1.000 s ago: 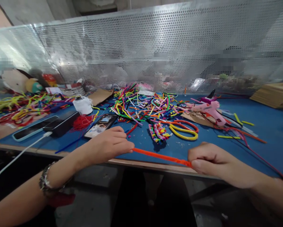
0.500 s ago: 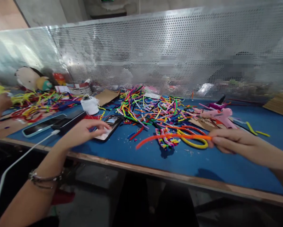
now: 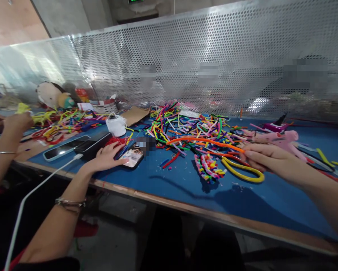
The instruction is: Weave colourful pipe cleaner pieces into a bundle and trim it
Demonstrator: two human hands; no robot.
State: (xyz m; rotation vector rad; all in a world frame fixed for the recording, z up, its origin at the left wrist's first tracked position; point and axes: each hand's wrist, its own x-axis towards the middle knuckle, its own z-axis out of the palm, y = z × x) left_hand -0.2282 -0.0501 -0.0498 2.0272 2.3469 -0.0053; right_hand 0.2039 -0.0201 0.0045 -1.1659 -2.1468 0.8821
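Observation:
My right hand (image 3: 263, 154) pinches one end of an orange pipe cleaner (image 3: 205, 140), which stretches left over the table in a shallow arch. A yellow pipe cleaner loop (image 3: 259, 178) lies just below that hand. My left hand (image 3: 108, 158) rests with fingers outstretched at the left side of a phone (image 3: 134, 157) whose screen is lit, the thumb over the screen. Between the hands sits a small piece made of multicoloured pipe cleaner bits (image 3: 209, 167). Behind them spreads a heap of cut pipe cleaners (image 3: 197, 126).
A pink glue gun (image 3: 281, 138) lies at right. White thread (image 3: 116, 125), a black box with a white cable (image 3: 92, 145) and a second phone (image 3: 64, 150) are at left. Another person's hand (image 3: 19, 122) works at far left. A perforated metal screen (image 3: 174, 52) stands behind.
The orange pipe cleaner has risen farther back, over the heap's front edge. My left hand has come down from above the phone to its side. The view has swung slightly left.

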